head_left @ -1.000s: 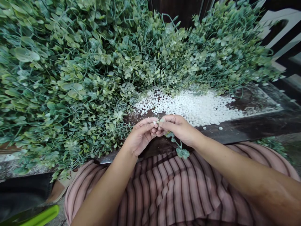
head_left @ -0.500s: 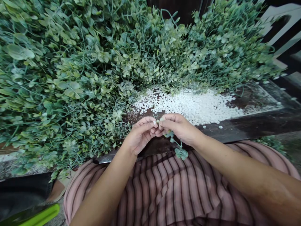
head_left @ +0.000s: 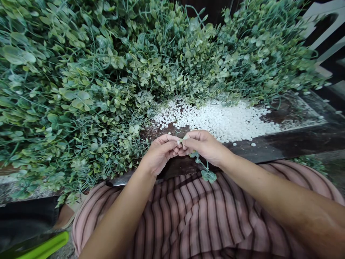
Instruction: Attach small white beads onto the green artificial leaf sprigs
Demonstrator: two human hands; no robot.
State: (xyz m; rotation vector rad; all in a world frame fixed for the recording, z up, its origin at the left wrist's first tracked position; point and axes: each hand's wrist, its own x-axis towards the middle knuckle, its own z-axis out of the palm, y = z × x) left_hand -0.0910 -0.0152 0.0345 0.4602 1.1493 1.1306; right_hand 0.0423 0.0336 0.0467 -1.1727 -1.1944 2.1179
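My left hand [head_left: 163,151] pinches a small white piece [head_left: 178,142] between thumb and index finger. Right beside it, fingertips nearly touching, my right hand [head_left: 205,145] is closed on a green leafy sprig [head_left: 208,175], whose lower leaves hang below the palm. The sprig's tip meets the white piece between both hands. Just beyond the hands a spread of small white pieces [head_left: 229,120] lies on the dark wooden surface [head_left: 280,145].
A large heap of green leafy stems [head_left: 102,79] fills the left and the back. A white plastic chair [head_left: 327,32] stands at the upper right. Something bright green [head_left: 45,248] shows at the lower left, near a person's dark-clothed leg [head_left: 27,219].
Both hands stay in nearly the same place, with a slight shift of the fingertips around the white piece and the sprig's tip. The view has moved slightly.
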